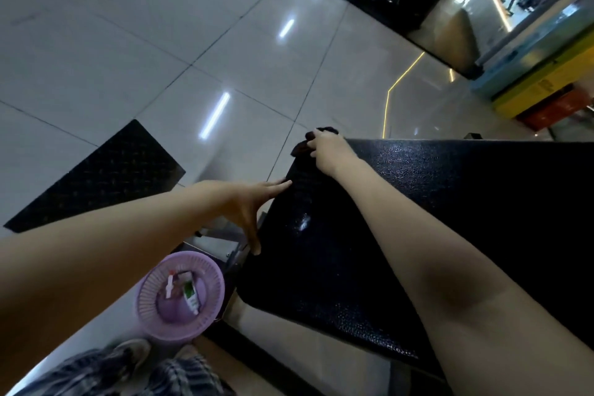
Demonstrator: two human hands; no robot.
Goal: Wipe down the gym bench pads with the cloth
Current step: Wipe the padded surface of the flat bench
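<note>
Black grained bench pad (466, 177) above glossy pale tiles (160, 26) — right hand (328, 151) clutches cloth (302, 147), left hand (247, 202) splayed against its edge.

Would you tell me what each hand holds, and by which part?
The right hand grips the cloth by a bunched part at the far corner of the bench pad. The left hand holds nothing, resting open against the pad's edge.

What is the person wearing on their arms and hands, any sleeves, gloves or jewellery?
The left forearm and right forearm are bare, no sleeve in view. The left hand and right hand have no gloves, and no watch, bracelet or ring shows.
</note>
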